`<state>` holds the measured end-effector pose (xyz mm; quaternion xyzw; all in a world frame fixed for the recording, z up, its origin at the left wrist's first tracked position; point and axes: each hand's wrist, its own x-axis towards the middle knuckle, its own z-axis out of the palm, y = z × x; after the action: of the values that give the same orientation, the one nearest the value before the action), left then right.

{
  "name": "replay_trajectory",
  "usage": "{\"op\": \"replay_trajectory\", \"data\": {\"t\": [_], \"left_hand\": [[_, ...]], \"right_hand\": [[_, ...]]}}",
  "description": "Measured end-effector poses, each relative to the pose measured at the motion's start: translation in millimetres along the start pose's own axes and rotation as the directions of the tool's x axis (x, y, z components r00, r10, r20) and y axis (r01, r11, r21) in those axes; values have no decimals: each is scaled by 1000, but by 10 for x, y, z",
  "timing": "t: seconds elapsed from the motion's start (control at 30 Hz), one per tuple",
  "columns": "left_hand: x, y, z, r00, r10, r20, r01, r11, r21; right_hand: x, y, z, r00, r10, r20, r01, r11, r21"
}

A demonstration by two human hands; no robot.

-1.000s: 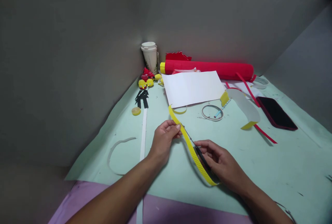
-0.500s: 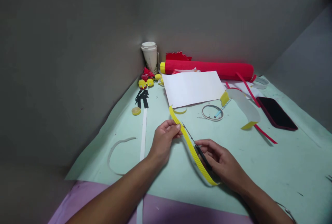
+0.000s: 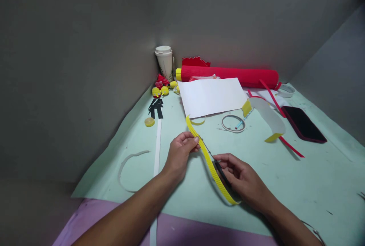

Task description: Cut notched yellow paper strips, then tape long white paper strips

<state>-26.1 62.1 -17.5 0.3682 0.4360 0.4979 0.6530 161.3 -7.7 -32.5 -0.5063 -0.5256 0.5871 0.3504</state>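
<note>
My left hand (image 3: 184, 151) pinches a long yellow corrugated paper strip (image 3: 212, 168) between thumb and fingers, near its far end. The strip curves down toward me and ends close to my right wrist. Held in my right hand (image 3: 242, 177) is a pair of scissors (image 3: 219, 170) with dark handles. Its thin blades lie along the strip's right edge, with the tips by my left thumb. Whether the blades cut into the paper is too small to tell.
A white sheet (image 3: 212, 97) lies ahead, before a red corrugated roll (image 3: 228, 76). Beyond my left hand are black strips (image 3: 156, 108), a tape roll (image 3: 149, 122), small yellow and red paper pieces (image 3: 159, 88) and a cup (image 3: 164, 63). A phone (image 3: 304, 124) rests at right.
The scissors' blades have closed together, their tips now nearer the strip beside my left thumb. My left hand and the strip have hardly moved.
</note>
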Motion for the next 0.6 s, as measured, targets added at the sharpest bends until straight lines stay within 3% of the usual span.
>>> {"op": "replay_trajectory", "data": {"t": [0.37, 0.6], "left_hand": [[0, -19, -13, 1000, 7, -3, -7, 1000, -14], [2, -11, -4, 1000, 9, -3, -9, 1000, -24]], "right_hand": [[10, -68, 40, 998, 24, -61, -21, 998, 57], [10, -65, 19, 1000, 21, -16, -21, 1000, -1]]}}
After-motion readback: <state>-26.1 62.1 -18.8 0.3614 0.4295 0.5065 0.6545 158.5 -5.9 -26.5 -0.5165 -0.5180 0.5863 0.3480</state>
